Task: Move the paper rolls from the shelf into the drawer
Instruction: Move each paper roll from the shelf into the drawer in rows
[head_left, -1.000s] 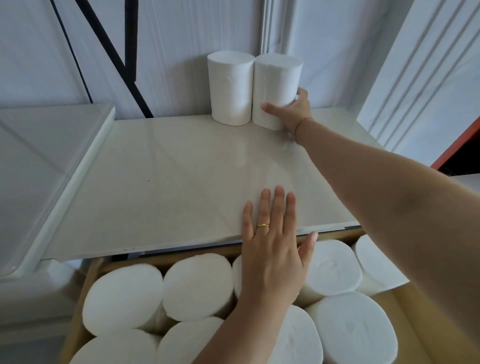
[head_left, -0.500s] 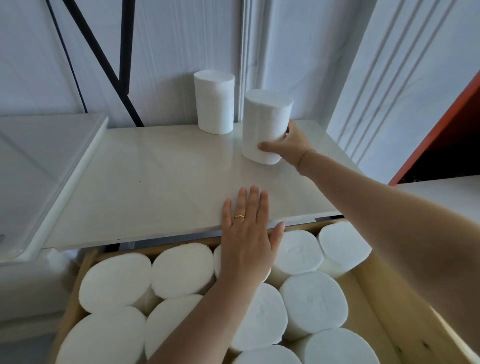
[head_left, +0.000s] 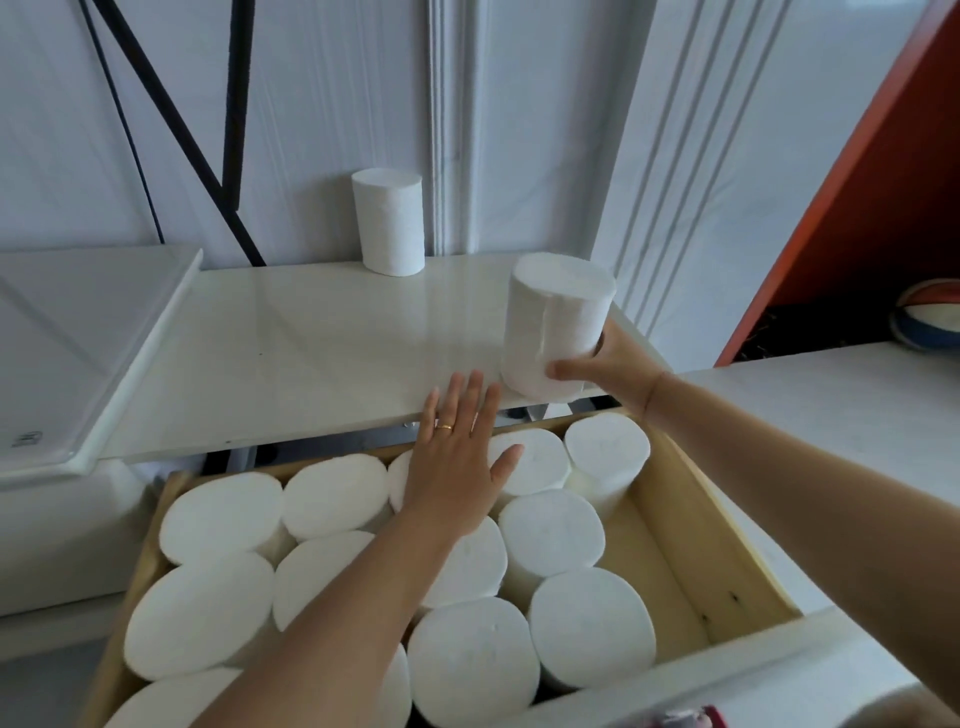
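Right hand (head_left: 613, 371): most fingers hidden behind the held roll (head_left: 556, 322).
Ball (head_left: 930, 322): cut off by the right edge.
Tray mark (head_left: 27, 439): too small to read.
Drawer (head_left: 691, 519): near-left corner out of frame.

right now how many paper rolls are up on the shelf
2. The back roll stands upright by the wall; the front roll is at the front edge of the shelf, gripped by the right hand, perhaps lifted. None seem hidden.

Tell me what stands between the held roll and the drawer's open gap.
Nothing visible. The right hand grips the roll at the shelf edge, higher than the bare right strip of the drawer; the left hand lies to its left.
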